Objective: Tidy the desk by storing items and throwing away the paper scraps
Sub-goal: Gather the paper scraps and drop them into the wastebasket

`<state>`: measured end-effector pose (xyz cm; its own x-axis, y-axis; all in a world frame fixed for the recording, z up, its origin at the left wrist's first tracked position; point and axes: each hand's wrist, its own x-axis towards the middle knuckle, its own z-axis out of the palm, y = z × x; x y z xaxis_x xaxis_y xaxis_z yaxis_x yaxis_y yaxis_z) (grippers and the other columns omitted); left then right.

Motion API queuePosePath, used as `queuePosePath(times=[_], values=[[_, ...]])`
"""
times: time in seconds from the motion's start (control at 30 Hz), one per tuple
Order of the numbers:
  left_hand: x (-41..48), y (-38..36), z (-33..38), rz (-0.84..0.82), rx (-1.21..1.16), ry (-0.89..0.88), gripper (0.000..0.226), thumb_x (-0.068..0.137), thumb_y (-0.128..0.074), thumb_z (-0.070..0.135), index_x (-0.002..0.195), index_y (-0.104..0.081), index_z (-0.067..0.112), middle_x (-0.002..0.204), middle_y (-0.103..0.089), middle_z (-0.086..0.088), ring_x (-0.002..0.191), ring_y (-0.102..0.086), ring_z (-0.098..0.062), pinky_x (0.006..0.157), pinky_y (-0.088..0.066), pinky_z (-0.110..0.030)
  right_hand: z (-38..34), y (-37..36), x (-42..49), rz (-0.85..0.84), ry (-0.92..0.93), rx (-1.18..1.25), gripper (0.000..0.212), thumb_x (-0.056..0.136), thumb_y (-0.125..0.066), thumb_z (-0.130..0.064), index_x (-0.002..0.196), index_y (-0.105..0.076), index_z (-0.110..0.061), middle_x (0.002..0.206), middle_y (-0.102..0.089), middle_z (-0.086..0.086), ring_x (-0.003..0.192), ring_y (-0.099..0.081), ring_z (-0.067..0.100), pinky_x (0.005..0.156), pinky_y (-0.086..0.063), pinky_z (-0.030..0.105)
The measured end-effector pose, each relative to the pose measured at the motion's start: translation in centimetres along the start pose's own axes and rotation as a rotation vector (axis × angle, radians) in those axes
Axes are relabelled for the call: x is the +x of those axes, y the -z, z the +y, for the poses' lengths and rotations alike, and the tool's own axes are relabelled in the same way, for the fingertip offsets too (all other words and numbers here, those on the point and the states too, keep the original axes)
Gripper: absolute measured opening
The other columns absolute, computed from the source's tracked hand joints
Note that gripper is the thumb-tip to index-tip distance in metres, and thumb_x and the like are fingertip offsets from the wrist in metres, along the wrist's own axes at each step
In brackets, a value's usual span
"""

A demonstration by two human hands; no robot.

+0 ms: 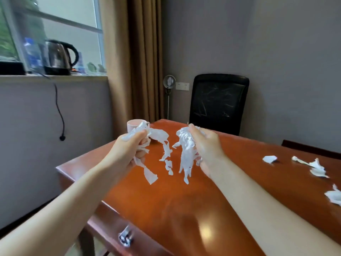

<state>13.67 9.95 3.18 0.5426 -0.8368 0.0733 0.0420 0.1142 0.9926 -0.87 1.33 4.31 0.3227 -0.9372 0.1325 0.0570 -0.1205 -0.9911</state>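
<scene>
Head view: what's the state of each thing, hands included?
Left hand: gripping a bunch of paper scraps above the desk
Right hand: gripping a second bunch
Loose scraps: lying on the desk, right side
Mug: upright, far desk corner
Drawer: looks shut
Power cord: plug hanging free

We count two hands: left hand [127, 150], right hand [208, 145]. Two held paper wads: left wad [160, 134], right wad [186, 145]. Loose scraps [269, 159] on the one desk [184, 200]: roughly four, edges blur together. One mug [132, 126], one kettle [57, 56], one office chair [219, 102], one drawer handle [125, 237].
</scene>
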Motion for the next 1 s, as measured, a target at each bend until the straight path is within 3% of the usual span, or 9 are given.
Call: queuePosePath(times=[0.17,0.33,0.4,0.47,0.57,0.77,0.83,0.9,1.0], values=[[-1.0,8.8,-0.2,0.158,-0.031,-0.023,0.03,0.092,-0.046,0.016,0.064,-0.039,0.019,0.059,-0.032,0.003,0.042,-0.024,-0.005,0.048,-0.021,-0.022,0.7,-9.3,-1.8,-0.122,-0.043,0.069,0.029,0.095,-0.052,-0.03,0.102,-0.062,-0.004,0.116,-0.06,0.025,0.111,-0.056,0.04,0.097,-0.047,0.051],[-2.5,17.0,-0.8,0.272,-0.111,-0.054,0.03,0.092,-0.042,0.01,0.066,-0.035,0.023,0.059,-0.026,0.005,0.042,-0.018,-0.006,0.042,-0.016,-0.018,1.7,-18.2,-4.0,-0.235,-0.082,0.144,0.023,0.095,-0.053,-0.024,0.087,-0.064,-0.005,0.104,-0.062,0.024,0.102,-0.058,0.036,0.095,-0.045,0.052],[-3.4,20.0,-1.3,0.319,-0.105,-0.038,0.032,0.092,-0.042,0.011,0.063,-0.035,0.021,0.056,-0.026,0.005,0.04,-0.018,-0.007,0.039,-0.019,-0.018,2.4,-21.3,-4.7,-0.323,-0.114,0.132,0.022,0.095,-0.052,-0.026,0.078,-0.063,-0.018,0.093,-0.066,0.004,0.093,-0.062,0.021,0.088,-0.052,0.043],[-4.4,22.9,-1.9,0.374,-0.087,-0.025,0.034,0.092,-0.043,0.01,0.061,-0.031,0.021,0.059,-0.023,0.002,0.041,-0.016,-0.009,0.042,-0.017,-0.021,3.0,-24.3,-5.3,-0.412,-0.136,0.139,0.019,0.096,-0.051,-0.026,0.086,-0.064,-0.016,0.083,-0.068,0.003,0.078,-0.068,0.017,0.071,-0.057,0.032],[-5.8,27.0,-2.9,0.445,-0.056,-0.008,0.034,0.09,-0.042,0.01,0.062,-0.027,0.023,0.062,-0.02,0.001,0.045,-0.014,-0.011,0.05,-0.013,-0.027,4.3,-28.5,-6.5,-0.489,-0.177,0.135,0.024,0.096,-0.052,-0.024,0.077,-0.062,-0.014,0.045,-0.057,-0.007,0.045,-0.053,0.004,0.04,-0.041,0.015],[-8.5,34.3,-7.7,0.566,-0.023,0.039,0.036,0.093,-0.044,0.014,0.06,-0.032,0.02,0.06,-0.022,0.001,0.045,-0.017,-0.011,0.049,-0.017,-0.027,9.0,-36.0,-9.8,-0.627,-0.315,0.027,0.023,0.096,-0.05,-0.028,0.08,-0.059,-0.016,0.062,-0.056,-0.005,0.055,-0.052,0.005,0.048,-0.041,0.016],[-9.6,36.0,-10.1,0.604,-0.032,0.074,0.037,0.095,-0.044,0.015,0.06,-0.035,0.019,0.055,-0.026,0.003,0.044,-0.021,-0.01,0.047,-0.02,-0.024,11.1,-37.8,-11.0,-0.679,-0.372,-0.009,0.02,0.097,-0.049,-0.026,0.093,-0.057,-0.009,0.09,-0.068,0.006,0.082,-0.065,0.013,0.065,-0.053,0.022],[-10.5,37.4,-12.8,0.645,-0.036,0.12,0.036,0.096,-0.044,0.016,0.06,-0.039,0.018,0.053,-0.031,0.004,0.045,-0.025,-0.009,0.047,-0.021,-0.025,13.4,-39.3,-12.3,-0.691,-0.427,-0.034,0.029,0.097,-0.05,-0.026,0.108,-0.056,0.0,0.117,-0.059,0.024,0.11,-0.058,0.032,0.094,-0.05,0.042],[-11.3,39.4,-17.1,0.72,-0.006,0.217,0.025,0.094,-0.046,0.019,0.071,-0.051,0.012,0.061,-0.042,0.0,0.053,-0.036,-0.012,0.052,-0.028,-0.026,16.9,-41.3,-13.8,-0.714,-0.497,-0.123,0.043,0.097,-0.049,-0.026,0.125,-0.048,0.007,0.128,-0.053,0.023,0.112,-0.057,0.032,0.099,-0.044,0.042]])
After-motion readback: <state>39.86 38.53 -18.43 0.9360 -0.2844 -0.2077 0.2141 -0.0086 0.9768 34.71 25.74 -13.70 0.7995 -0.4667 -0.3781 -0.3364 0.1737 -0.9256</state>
